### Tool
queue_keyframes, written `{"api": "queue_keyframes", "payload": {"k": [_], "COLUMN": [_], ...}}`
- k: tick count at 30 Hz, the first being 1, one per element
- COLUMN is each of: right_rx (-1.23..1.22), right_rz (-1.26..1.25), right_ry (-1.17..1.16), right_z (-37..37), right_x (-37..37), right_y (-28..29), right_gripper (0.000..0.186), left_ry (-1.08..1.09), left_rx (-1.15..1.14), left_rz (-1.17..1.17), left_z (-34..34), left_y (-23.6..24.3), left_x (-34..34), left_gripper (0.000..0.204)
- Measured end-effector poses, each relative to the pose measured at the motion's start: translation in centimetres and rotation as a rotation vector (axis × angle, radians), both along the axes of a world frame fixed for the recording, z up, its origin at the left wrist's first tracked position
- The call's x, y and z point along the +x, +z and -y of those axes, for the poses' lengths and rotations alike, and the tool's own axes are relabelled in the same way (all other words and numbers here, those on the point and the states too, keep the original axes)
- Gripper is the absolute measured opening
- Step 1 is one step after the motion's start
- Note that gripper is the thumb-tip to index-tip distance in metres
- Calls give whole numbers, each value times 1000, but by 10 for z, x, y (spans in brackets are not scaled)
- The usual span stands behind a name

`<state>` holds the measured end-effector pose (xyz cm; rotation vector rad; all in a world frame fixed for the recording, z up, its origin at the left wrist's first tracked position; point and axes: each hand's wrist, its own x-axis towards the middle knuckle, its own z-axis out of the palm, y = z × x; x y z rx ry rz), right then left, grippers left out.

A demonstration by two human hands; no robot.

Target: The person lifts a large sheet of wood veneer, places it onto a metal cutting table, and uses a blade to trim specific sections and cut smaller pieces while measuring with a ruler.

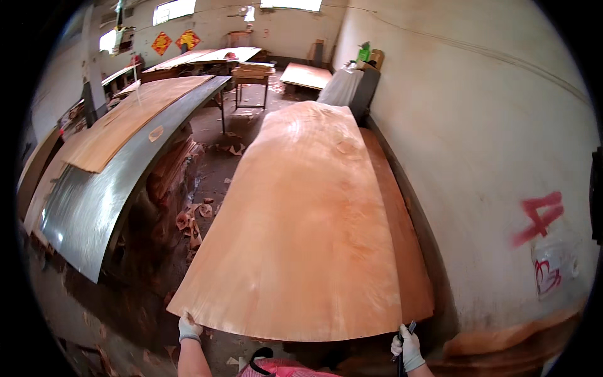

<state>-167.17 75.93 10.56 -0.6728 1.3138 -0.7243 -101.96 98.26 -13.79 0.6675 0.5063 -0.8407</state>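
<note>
A large, thin, reddish-tan wood veneer sheet [292, 232] stretches away from me, its near edge across the front. My left hand [190, 328], in a white glove, is closed on the sheet's near left corner. At the near right corner is my right hand [408, 349], also gloved in white. Its fingers are wrapped round a slim dark tool [400, 364], whose kind I cannot make out. Whether those fingers also pinch the sheet cannot be told. Beneath the sheet, a darker wood sheet [411, 270] shows along the right side.
To the left stands a metal-topped table [94, 210] with veneer sheets [144, 116] on it. Veneer scraps [195, 220] litter the floor between. A wall [483, 157] runs along the right. Farther back are a small stand [252, 74] and a low stack [306, 76].
</note>
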Motion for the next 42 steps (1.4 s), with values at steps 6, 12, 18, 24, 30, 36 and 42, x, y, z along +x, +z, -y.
{"api": "queue_keyframes", "payload": {"k": [6, 12, 18, 24, 30, 36, 42], "right_rx": [-48, -126, -117, -105, -91, -78, 26], "right_rz": [-208, -421, -451, -496, -584, -614, -666], "right_ry": [77, 27, 17, 11, 26, 85, 161], "right_z": [50, 42, 86, 128, 145, 144, 141], "right_x": [-34, -111, -104, -86, -107, -113, -123], "right_y": [4, -10, -42, -80, -111, -146, -192], "right_gripper": [51, 40, 32, 30, 28, 27, 38], "left_ry": [89, 49, 35, -5, 6, 34, -3], "left_rx": [173, 191, 222, 292, 356, 426, 502], "left_rz": [161, 170, 47, 19, -26, -69, -73], "left_z": [5, 38, 79, 113, 121, 106, 96], "left_y": [-8, 4, -43, -118, -156, -206, -224], "left_x": [-55, -171, -202, -205, -238, -267, -293], "left_gripper": [40, 37, 42, 46, 42, 38, 37]}}
